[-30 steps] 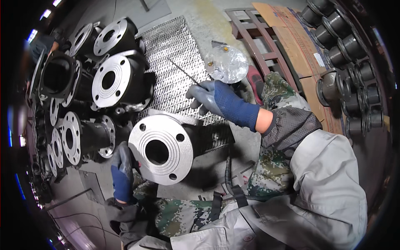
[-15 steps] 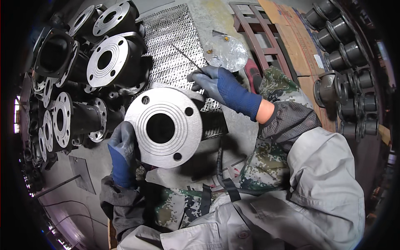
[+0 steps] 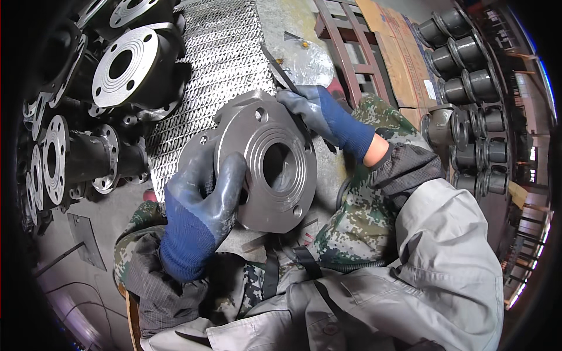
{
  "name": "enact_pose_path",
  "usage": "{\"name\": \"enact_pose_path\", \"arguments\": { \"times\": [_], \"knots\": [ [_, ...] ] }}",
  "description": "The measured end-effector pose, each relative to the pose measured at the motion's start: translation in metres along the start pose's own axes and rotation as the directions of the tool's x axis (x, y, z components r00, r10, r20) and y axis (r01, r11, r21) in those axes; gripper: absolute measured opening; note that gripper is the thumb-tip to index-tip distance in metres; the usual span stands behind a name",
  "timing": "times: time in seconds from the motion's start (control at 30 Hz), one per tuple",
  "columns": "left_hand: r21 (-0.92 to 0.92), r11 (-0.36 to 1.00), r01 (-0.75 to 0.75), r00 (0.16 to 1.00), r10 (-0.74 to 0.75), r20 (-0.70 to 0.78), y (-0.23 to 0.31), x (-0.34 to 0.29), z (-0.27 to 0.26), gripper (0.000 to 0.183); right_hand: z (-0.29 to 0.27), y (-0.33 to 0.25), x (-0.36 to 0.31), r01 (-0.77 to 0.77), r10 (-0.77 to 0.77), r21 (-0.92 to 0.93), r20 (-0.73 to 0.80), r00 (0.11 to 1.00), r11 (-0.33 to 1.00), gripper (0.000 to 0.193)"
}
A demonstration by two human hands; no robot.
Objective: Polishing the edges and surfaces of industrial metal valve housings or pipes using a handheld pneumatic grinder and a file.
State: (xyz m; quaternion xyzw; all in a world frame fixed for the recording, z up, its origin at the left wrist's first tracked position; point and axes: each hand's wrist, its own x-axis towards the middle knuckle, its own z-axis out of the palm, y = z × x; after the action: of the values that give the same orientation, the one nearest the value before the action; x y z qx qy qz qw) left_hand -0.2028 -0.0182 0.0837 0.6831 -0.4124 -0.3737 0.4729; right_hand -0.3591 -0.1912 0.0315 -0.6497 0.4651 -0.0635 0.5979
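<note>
One fitting turned in left hand; right hand holds one rod.

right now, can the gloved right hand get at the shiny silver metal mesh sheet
Probably yes: the gloved right hand appears close to the right edge of the mesh sheet, and nothing seems to stand between them, though it holds a slim dark tool.

No words or numbers can be read here. The brown cardboard has a little white patch, too small to read.
</note>
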Motion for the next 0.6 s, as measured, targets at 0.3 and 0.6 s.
{"name": "enact_pose_path", "arguments": {
  "times": [0.3, 0.6],
  "knots": [
    [0.049, 0.996, 0.078, 0.997, -0.079, 0.013, -0.027, -0.024, -0.028, 0.031, -0.001, -0.001, -0.026, 0.536, -0.556, -0.195, -0.063, 0.829, 0.821, 0.025],
    [-0.536, 0.836, 0.119, 0.936, -0.275, -0.222, -0.114, -0.017, -0.028, 0.043, 0.022, -0.02, -0.048, 0.497, -0.498, 0.103, -0.023, 0.867, 0.861, 0.021]
  ]
}}
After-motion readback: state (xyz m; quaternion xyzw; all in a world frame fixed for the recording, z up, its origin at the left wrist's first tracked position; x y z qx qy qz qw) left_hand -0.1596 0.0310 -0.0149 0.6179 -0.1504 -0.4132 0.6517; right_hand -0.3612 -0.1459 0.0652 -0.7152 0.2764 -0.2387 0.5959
